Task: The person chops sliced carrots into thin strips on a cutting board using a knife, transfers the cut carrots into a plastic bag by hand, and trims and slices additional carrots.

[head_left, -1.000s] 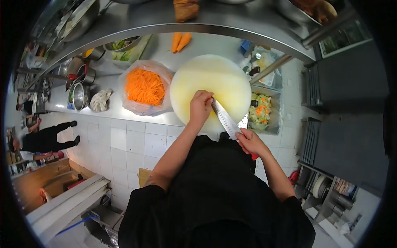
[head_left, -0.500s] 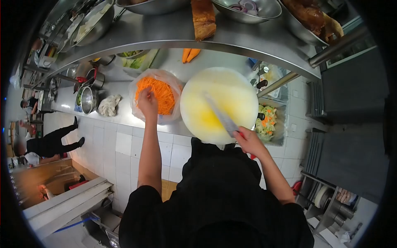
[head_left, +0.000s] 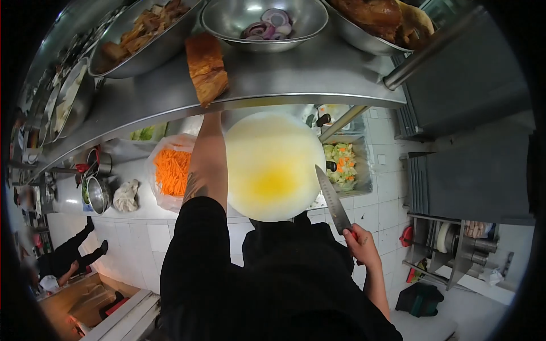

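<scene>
My right hand (head_left: 360, 245) is closed around the red handle of a kitchen knife (head_left: 334, 200), held to the right of the round board with its blade pointing up and away. The white round cutting board (head_left: 273, 136), stained yellow in the middle, has nothing lying on it. My left forearm (head_left: 208, 156) reaches forward along the board's left side and goes under the metal shelf, which hides my left hand. Left of that arm, shredded carrot (head_left: 172, 173) fills a clear plastic bag, partly covered by the arm.
On the overhead shelf (head_left: 307, 85) are a cooked meat slab (head_left: 206, 68), a bowl of sliced red onion (head_left: 267, 28) and other bowls. A bin of chopped vegetables (head_left: 341, 167) stands at right. A crumpled cloth (head_left: 126, 196) lies leftward. Another person (head_left: 62, 256) is far left.
My left hand has left the shredded carrot and gone forward under the shelf. My right hand has carried the knife off the board to the right. The view has shifted.
</scene>
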Motion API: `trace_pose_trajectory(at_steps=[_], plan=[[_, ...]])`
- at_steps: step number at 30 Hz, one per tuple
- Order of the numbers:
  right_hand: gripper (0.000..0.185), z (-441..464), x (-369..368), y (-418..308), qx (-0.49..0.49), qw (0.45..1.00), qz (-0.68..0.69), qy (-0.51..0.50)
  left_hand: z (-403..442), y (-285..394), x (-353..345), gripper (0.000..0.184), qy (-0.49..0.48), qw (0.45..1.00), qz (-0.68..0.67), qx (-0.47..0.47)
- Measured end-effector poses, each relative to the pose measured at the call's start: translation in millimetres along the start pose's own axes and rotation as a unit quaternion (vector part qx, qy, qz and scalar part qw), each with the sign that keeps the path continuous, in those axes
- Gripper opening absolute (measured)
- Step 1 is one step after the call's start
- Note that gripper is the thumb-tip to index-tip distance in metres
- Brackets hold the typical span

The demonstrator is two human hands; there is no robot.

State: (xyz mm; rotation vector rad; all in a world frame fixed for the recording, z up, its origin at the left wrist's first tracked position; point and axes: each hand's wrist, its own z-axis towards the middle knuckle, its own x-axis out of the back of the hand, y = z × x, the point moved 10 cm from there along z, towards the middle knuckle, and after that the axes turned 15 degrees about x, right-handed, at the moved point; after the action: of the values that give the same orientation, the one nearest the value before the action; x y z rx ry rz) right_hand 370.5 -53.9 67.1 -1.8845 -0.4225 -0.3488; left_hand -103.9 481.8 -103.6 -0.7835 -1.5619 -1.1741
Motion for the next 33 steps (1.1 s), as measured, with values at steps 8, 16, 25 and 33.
trace_pose_trajectory(at_steps=[8, 16, 25, 33], plan=[[0.037, 34.2, -0.4, 0.1, 0.031, 0.998, -0.038, -0.040, -83.8, -5.8, 40.8, 0.063, 0.008, 0.998, 0.040, 0.041], [0.037, 106.3, -27.7, -39.9, 0.163, 0.972, -0.110, -0.129, -113.0, -87.4, 51.0, 0.051, -0.096, 0.961, -0.257, 0.042], [0.032, 115.3, -33.2, -6.4, 0.110, 0.984, -0.039, -0.133, -343.6, 22.2, 167.7, 0.059, -0.405, 0.410, -0.815, 0.064], [0.034, 124.5, -31.7, -23.5, 0.237, 0.952, -0.162, -0.110, -391.7, 62.0, 210.1, 0.067, -0.387, 0.488, -0.782, 0.033]])
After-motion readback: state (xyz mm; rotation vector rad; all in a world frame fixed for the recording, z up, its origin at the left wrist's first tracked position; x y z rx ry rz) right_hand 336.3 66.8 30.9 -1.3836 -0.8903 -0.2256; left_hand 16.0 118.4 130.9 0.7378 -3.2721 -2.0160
